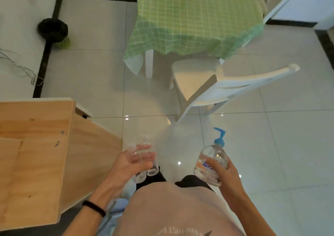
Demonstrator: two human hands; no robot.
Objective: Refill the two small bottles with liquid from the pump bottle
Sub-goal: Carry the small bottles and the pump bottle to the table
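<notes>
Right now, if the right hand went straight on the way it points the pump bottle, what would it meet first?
Probably the white chair, which stands ahead of the right hand and the pump bottle it grips, with only floor between. Depth is unclear from this one view.

Pale pink shirt [171, 208] fills the bottom centre, lettering [179, 231] at the lower edge; black band [94, 207] on left wrist.

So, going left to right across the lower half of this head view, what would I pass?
A wooden cabinet → left hand gripping two small bottles → pump bottle held by right hand.
</notes>
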